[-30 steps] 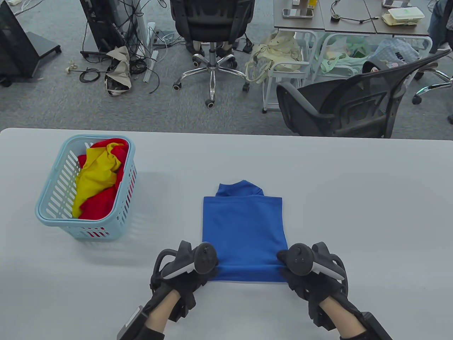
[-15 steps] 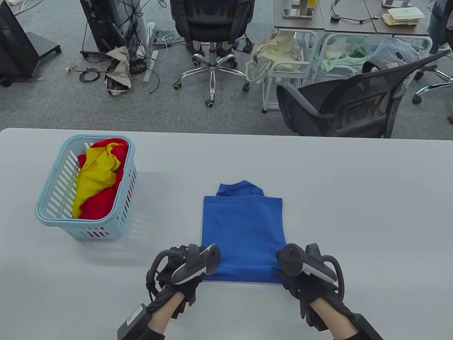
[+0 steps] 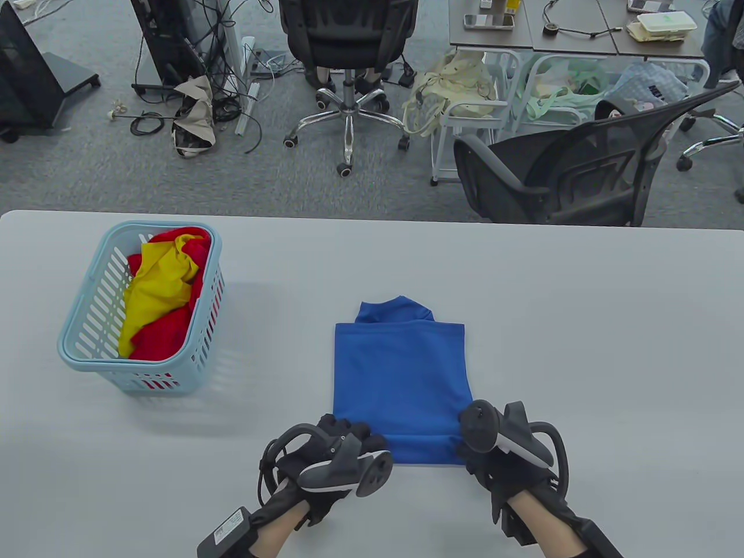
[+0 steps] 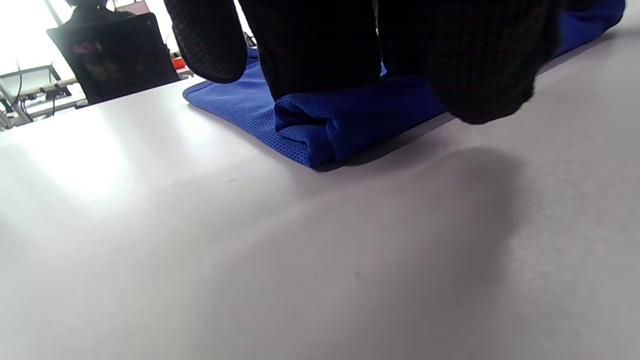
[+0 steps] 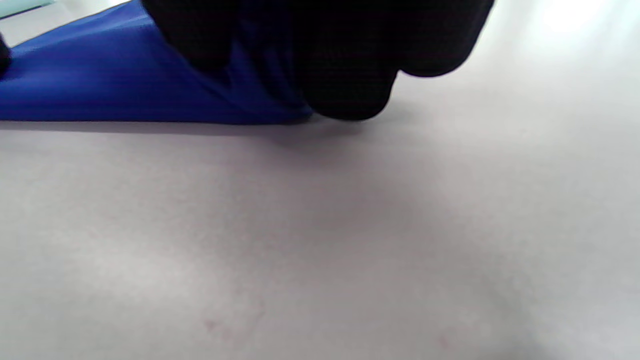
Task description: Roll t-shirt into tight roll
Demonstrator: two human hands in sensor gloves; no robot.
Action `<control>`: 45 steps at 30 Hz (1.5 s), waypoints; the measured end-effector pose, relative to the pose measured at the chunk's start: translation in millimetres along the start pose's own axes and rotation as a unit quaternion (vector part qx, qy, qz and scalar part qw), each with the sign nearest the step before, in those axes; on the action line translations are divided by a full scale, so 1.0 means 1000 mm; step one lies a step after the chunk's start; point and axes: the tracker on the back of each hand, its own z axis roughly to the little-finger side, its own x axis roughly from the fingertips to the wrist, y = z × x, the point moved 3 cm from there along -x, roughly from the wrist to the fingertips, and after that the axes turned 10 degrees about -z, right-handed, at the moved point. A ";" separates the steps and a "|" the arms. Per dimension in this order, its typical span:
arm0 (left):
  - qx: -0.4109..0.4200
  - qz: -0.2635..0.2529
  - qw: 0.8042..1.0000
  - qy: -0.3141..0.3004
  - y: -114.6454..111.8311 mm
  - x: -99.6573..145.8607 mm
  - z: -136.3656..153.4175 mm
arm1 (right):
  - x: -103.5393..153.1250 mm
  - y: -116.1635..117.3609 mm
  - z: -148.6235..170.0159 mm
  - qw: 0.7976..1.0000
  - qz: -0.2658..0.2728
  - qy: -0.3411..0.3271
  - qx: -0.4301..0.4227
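A blue t-shirt lies folded into a narrow strip on the grey table, collar at the far end. Its near edge is turned over into a low roll. My left hand presses its fingers on the roll's left end; the left wrist view shows the rolled end under my fingers. My right hand grips the roll's right end; the right wrist view shows dark fingers over the blue cloth.
A light blue plastic basket with red and yellow clothes stands at the table's left. Beyond the far table edge are office chairs, cables and a desk. Bare table lies to the right of the shirt.
My left hand has rotated and shifted right onto the roll's left end, its tracker now tipped toward me. The right hand has barely moved. The near edge is rolled slightly further.
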 end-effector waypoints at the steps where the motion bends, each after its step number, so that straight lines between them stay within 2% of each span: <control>1: -0.001 -0.001 1.000 0.005 -0.001 -0.001 0.002 | 0.002 -0.002 0.001 1.000 0.010 0.010 0.012; 4: -0.024 -0.003 1.000 0.014 -0.004 -0.004 0.006 | 0.010 -0.008 0.004 0.995 0.054 0.057 0.065; 6: -0.017 -0.015 1.000 0.014 -0.004 -0.006 0.006 | 0.016 -0.012 0.000 0.992 0.077 0.052 0.085; 7: -0.020 -0.014 1.000 0.013 -0.003 -0.007 0.006 | 0.019 -0.014 -0.004 0.991 0.083 0.029 0.099; 9: -0.021 -0.013 1.000 0.012 -0.003 -0.008 0.008 | 0.024 -0.015 -0.013 0.989 0.077 -0.040 0.116; 11: -0.012 -0.009 1.000 0.014 -0.005 -0.010 0.013 | 0.025 -0.008 -0.023 0.984 0.048 -0.101 0.135; 15: -0.003 -0.015 1.000 0.016 -0.006 -0.011 0.014 | 0.008 0.013 -0.027 0.980 -0.005 -0.084 0.182; 17: -0.019 -0.020 1.000 0.015 -0.005 -0.010 0.012 | 0.004 0.010 -0.029 0.979 0.012 -0.086 0.187; 26: -0.076 -0.016 0.997 -0.004 -0.004 -0.008 0.002 | -0.004 0.006 -0.011 0.988 -0.010 -0.091 0.127; 29: -0.049 -0.040 0.998 0.009 -0.002 -0.008 0.006 | -0.004 0.007 -0.017 0.984 -0.003 -0.090 0.151; 32: 0.010 -0.040 0.999 0.022 -0.001 -0.008 0.018 | -0.004 0.003 -0.018 0.985 -0.002 -0.100 0.138; 35: 0.119 -0.035 0.991 0.039 -0.005 -0.004 0.038 | -0.005 -0.001 -0.010 0.989 -0.026 -0.130 0.069; 36: 0.172 -0.029 0.984 0.045 -0.007 -0.003 0.047 | -0.004 -0.002 -0.006 0.989 -0.039 -0.140 0.034; 39: 0.256 -0.011 0.965 0.053 -0.014 -0.002 0.061 | -0.004 0.000 0.003 0.986 -0.066 -0.145 -0.050; 41: 0.264 -0.005 0.963 0.055 -0.016 -0.004 0.063 | -0.004 0.002 0.005 0.986 -0.069 -0.140 -0.059; 45: 0.216 -0.012 0.974 0.062 -0.016 -0.008 0.062 | -0.007 0.002 0.007 0.993 -0.048 -0.090 -0.058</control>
